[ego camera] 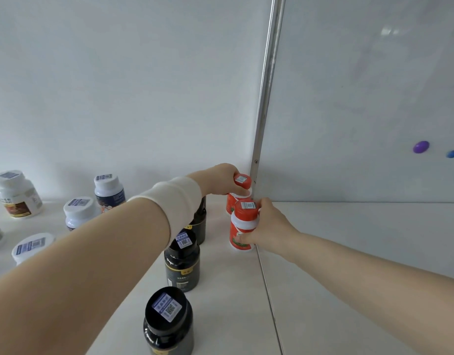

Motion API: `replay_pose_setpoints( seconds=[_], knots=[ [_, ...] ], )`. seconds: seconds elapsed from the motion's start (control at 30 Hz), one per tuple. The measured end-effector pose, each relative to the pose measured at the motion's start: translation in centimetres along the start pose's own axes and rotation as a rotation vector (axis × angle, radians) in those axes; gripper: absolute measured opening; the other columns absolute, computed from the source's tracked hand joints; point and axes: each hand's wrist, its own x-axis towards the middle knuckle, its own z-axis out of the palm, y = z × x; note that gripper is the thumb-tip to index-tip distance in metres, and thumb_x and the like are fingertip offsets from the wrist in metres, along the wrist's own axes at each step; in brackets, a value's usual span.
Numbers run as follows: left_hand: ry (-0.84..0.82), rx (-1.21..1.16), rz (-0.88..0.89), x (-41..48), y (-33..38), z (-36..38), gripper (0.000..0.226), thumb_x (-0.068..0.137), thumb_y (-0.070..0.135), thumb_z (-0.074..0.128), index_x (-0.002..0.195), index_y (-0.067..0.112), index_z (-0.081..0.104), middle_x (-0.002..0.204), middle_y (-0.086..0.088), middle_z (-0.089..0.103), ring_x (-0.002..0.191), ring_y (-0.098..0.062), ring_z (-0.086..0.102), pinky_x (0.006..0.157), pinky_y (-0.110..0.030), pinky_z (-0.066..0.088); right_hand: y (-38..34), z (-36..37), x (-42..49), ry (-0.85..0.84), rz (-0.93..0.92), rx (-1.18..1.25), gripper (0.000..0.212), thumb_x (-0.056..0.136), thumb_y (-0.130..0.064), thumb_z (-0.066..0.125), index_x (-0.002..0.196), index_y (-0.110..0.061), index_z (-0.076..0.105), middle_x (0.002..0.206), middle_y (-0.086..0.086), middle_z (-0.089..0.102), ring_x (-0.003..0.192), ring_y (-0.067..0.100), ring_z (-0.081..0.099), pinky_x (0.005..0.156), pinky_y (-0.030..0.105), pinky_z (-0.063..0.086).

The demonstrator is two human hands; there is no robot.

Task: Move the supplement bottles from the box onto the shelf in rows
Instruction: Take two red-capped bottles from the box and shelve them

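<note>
Two small white bottles with red caps stand one behind the other at the right end of the white shelf (220, 290), beside a metal post. My left hand (218, 179) grips the far red-capped bottle (242, 181) at its cap. My right hand (268, 228) grips the near red-capped bottle (243, 228) round its body. A row of three black bottles runs toward me: near (168, 321), middle (182, 260), and a far one (199, 221) partly hidden by my left forearm. The box is out of view.
Several white-capped bottles stand scattered at the left: (17, 193), (108, 188), (78, 212), (31, 245). A metal post (265, 98) and a whiteboard (361, 98) with purple (421, 146) and blue (451, 154) magnets bound the right. A lower white surface (361, 239) lies right of the shelf edge.
</note>
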Motion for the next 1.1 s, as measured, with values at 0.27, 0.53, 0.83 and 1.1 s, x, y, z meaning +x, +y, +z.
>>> replay_pose_setpoints(
  seconds=[0.27,0.53,0.83,1.1],
  knots=[
    [-0.044,-0.024,0.029,0.3,-0.2,-0.1,0.054,0.086,0.034,0.064,0.130,0.008,0.046,0.130,-0.010,0.054,0.102,-0.022,0.052,0.090,-0.031,0.048,-0.1,0.3,-0.5,0.021,-0.006,-0.003,0.080,0.075,-0.017,0.076,0.139,-0.013,0.027,0.142,0.005,0.043,0.130,0.025,0.045,0.109,0.039,0.038],
    [0.227,0.638,0.118,-4.8,1.2,-3.1,0.045,0.095,0.036,0.050,0.132,0.011,0.044,0.126,-0.008,0.056,0.111,-0.027,0.056,0.087,-0.034,0.045,-2.4,-2.5,-4.3,0.125,-0.085,-0.166,0.066,0.086,-0.030,0.065,0.139,-0.008,0.031,0.141,0.009,0.042,0.129,0.024,0.044,0.102,0.033,0.039],
    [0.427,1.150,0.041,-20.3,2.5,-4.8,0.035,0.097,0.026,0.045,0.128,0.011,0.046,0.121,-0.007,0.056,0.110,-0.026,0.055,0.074,-0.029,0.034,-5.7,-2.0,-13.2,0.327,-0.357,-0.834,0.048,0.092,-0.035,0.050,0.130,-0.007,0.039,0.131,0.014,0.042,0.119,0.031,0.044,0.095,0.041,0.038],
    [0.436,1.228,-0.173,-37.5,-2.0,-6.2,0.032,0.096,0.024,0.044,0.126,0.012,0.046,0.119,-0.006,0.056,0.109,-0.025,0.056,0.076,-0.029,0.036,-11.9,5.6,-22.0,0.320,-0.663,-0.932,0.043,0.094,-0.025,0.044,0.133,-0.007,0.036,0.133,0.015,0.039,0.122,0.033,0.040,0.099,0.042,0.034]
  ],
)
